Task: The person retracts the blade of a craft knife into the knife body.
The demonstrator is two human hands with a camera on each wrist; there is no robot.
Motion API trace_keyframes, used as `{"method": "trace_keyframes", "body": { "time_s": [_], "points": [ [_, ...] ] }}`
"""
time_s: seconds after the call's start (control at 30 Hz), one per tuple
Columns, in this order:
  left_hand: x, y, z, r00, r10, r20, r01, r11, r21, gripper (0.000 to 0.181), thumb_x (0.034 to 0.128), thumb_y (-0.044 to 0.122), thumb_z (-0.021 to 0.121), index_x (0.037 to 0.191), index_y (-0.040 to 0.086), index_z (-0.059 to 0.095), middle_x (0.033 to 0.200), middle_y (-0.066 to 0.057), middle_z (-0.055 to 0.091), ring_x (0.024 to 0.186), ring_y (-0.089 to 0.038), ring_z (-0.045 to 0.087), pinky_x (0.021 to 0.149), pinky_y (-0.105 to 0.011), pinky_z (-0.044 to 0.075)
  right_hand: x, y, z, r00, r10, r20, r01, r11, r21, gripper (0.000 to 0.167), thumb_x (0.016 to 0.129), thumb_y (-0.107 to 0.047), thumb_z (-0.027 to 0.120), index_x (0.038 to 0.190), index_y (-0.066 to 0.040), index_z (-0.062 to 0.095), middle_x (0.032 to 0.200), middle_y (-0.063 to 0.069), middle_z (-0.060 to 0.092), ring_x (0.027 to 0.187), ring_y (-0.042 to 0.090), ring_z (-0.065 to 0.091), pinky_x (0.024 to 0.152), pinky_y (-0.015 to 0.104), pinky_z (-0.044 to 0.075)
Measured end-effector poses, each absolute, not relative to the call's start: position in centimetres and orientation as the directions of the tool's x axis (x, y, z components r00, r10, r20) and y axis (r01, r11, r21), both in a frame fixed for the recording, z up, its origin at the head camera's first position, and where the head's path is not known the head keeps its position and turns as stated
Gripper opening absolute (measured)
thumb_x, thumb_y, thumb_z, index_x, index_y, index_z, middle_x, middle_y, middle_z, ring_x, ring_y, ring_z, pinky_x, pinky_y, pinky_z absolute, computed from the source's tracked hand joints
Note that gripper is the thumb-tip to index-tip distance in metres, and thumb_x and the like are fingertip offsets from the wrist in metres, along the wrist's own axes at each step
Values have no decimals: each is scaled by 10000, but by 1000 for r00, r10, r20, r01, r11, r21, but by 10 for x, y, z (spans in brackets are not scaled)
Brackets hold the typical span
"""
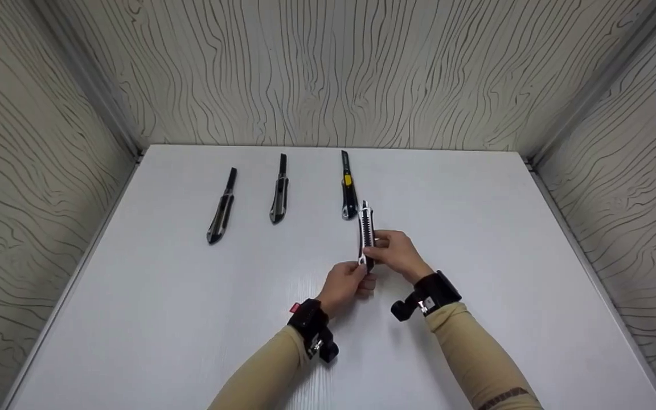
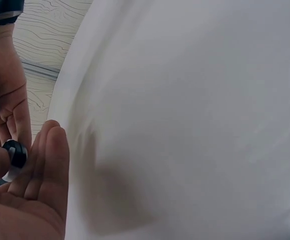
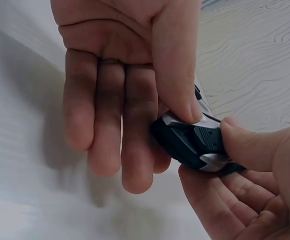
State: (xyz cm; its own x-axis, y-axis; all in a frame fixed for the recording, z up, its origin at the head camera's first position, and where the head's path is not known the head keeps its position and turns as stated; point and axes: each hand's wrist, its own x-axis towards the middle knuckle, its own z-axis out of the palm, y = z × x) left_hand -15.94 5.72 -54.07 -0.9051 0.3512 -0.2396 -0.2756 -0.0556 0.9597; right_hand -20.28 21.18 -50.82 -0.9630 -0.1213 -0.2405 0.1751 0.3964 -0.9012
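Observation:
Both hands hold one utility knife point(image 1: 366, 228), silver-grey and black with a ridged strip down its face, tilted with its narrow dark tip away from me. My left hand point(image 1: 346, 286) pinches its near end between thumb and fingers. The right hand point(image 1: 399, 250) grips the lower body from the right side, thumb on the face. In the right wrist view the knife's dark butt end point(image 3: 184, 142) shows between the two hands, the right hand's other fingers point(image 3: 107, 115) hanging loose. Only that end point(image 2: 17, 155) appears in the left wrist view.
Three more utility knives lie on the white table point(image 1: 163, 319), long dark blades pointing away: a left one point(image 1: 221, 216), a middle one point(image 1: 279, 196), and one with a yellow slider point(image 1: 348, 188) just beyond the held knife. Wood-patterned panels point(image 1: 316, 74) enclose the back and sides.

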Motion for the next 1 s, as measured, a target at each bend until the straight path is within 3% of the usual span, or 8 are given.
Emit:
{"method": "trace_keyframes", "body": {
  "time_s": [0.77, 1.0],
  "points": [
    [-168, 122, -536, -822, 481, -306, -328, 41, 944, 229, 986, 60, 479, 1132, -77, 591, 882, -105, 655, 714, -138, 613, 692, -320, 587, -194, 285, -504, -956, -19, -294, 261, 411, -874, 502, 917, -78, 647, 1360, 87, 480, 1159, 266, 658, 848, 144, 688, 785, 282, 594],
    [-167, 137, -535, -806, 497, -322, -319, 93, 943, 254, 985, 91, 500, 1172, -45, 605, 999, -183, 704, 746, -130, 654, 736, -334, 605, -191, 307, -503, -952, 21, -305, 284, 424, -860, 493, 916, -74, 643, 1353, 89, 486, 1151, 268, 661, 844, 157, 693, 794, 300, 597]
  ]
}}
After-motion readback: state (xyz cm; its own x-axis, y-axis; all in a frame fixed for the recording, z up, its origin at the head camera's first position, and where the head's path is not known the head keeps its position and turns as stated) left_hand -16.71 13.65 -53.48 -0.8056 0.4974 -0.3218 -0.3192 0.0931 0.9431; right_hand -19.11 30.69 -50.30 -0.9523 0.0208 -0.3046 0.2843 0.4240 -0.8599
